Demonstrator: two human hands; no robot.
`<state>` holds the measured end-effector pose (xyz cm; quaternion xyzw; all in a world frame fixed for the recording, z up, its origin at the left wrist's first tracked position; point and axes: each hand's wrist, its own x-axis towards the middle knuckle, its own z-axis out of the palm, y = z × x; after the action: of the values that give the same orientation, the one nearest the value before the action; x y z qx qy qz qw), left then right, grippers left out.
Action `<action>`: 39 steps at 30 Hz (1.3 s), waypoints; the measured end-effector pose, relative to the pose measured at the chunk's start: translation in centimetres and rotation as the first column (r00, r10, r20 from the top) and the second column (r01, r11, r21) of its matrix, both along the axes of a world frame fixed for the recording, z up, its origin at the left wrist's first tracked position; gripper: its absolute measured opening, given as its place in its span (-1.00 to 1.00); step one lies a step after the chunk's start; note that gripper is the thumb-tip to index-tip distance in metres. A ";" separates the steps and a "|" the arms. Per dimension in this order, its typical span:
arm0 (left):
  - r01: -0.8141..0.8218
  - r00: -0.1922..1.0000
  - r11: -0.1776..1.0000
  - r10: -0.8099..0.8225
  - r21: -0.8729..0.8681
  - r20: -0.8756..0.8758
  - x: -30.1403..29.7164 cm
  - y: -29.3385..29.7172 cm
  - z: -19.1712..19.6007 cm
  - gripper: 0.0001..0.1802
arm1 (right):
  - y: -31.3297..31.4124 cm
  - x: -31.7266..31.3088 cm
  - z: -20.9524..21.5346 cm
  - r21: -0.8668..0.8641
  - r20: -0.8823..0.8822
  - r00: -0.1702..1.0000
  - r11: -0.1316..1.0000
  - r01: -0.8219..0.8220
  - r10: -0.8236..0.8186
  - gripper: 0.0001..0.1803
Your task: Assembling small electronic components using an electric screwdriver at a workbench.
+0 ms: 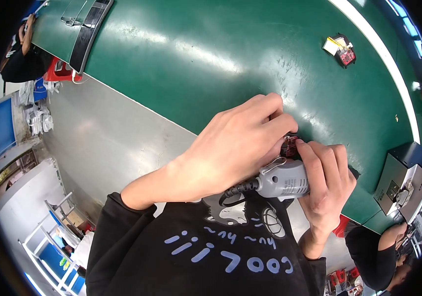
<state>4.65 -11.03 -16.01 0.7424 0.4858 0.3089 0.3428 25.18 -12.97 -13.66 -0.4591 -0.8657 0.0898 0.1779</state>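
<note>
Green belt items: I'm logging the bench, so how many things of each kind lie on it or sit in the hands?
Grey power tool: 1
Small red parts: 2, one at the fingers, one lying far off
Pale yellow piece: 1
Total: 4

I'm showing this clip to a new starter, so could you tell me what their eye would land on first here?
Most striking are the two hands meeting at the centre: the left hand cups over a small red part, and the right hand grips a grey power tool with a black cord. Behind them spreads the green belt, with a small red and yellow assembly lying alone at the upper right.
</note>
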 end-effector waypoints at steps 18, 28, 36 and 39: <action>0.087 0.989 0.995 -0.080 0.049 -0.127 0.3 1.4 0.5 -0.79 | -0.1 0.3 -0.4 0.062 0.059 0.998 0.998 -0.011 0.007 -0.54; 0.042 0.993 0.991 -0.028 0.123 -0.119 0.4 1.1 -0.5 -0.82 | -0.1 0.2 -0.5 0.073 0.046 0.999 0.997 -0.010 0.007 -0.55; 0.002 0.996 0.992 0.009 0.123 -0.088 0.7 1.0 -0.8 -0.82 | 0.0 0.1 -0.3 0.043 0.007 1.000 0.999 0.002 -0.002 -0.47; -0.006 0.996 0.987 0.020 0.160 -0.088 0.8 0.9 -0.9 -0.82 | 0.0 0.1 -0.3 0.048 0.003 1.000 0.999 0.004 -0.004 -0.46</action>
<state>5.40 -10.10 -16.95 0.7773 0.4793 0.3154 0.2581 25.31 -13.02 -14.00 -0.4565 -0.8671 0.0681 0.1875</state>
